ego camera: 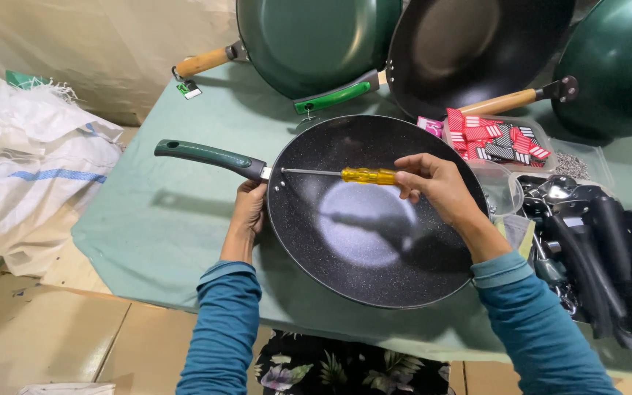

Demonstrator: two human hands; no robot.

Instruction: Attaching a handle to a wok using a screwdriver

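the right hand is closed round the yellow plastic handle of a thin steel screwdriver, its tip at the rivet plate on the left rim; the left hand cups under the joint where the dark green handle meets the black speckled non-stick frying pan, which lies in the middle of the green cloth worktop; the pan looks stiff, fairly heavy and slick inside, best gripped at handle or rim; the screwdriver looks light and rigid; further right, a clear tray of red and black tags.

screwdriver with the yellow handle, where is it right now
In the head view the screwdriver lies across the black pan, held by the right hand, its tip at the green handle joint.
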